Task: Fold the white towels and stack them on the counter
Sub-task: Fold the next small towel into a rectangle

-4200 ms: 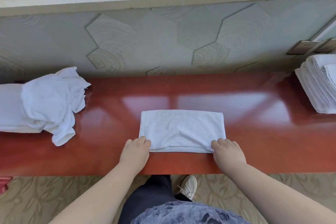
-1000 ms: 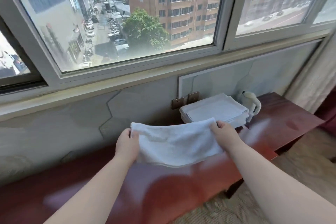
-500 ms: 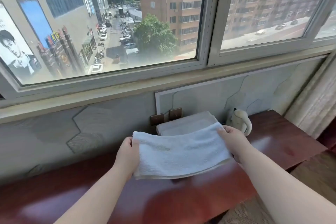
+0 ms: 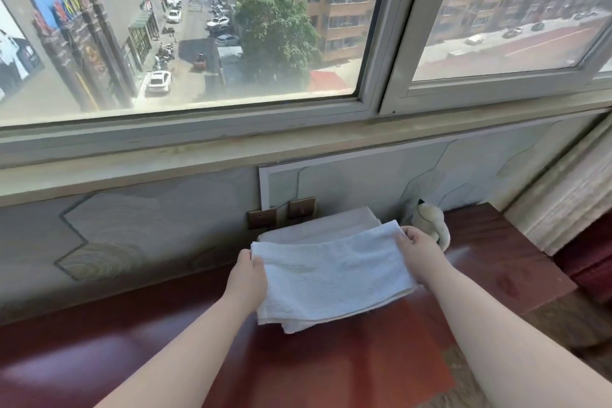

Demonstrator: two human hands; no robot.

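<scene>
Moved: the folded towel (image 4: 331,275) has travelled on toward the stack of folded towels (image 4: 318,227) since half a second back, and it now overlaps the stack's front edge.
Left hand (image 4: 246,278): clamped on the towel's left short end, its fingertips hidden by the cloth.
Towel: up in the air above the red-brown counter (image 4: 331,368), long axis running left to right between the two hands. The near edge sags and layers peek out at the lower corner. It is white, nubbly terry, squared up neatly.
Stack: just behind and under the towel's far edge, against the wall below two sockets (image 4: 263,217). Its long side runs the same way as the towel, so this looks like a straight carry forward and down.
Right hand (image 4: 419,250): pinching the right short end, fingers curled over the top edge, and the nearer hand to the stack.
Kettle (image 4: 430,220): white, just beyond the right hand at the stack's right end, so one to watch for a knuckle.
</scene>
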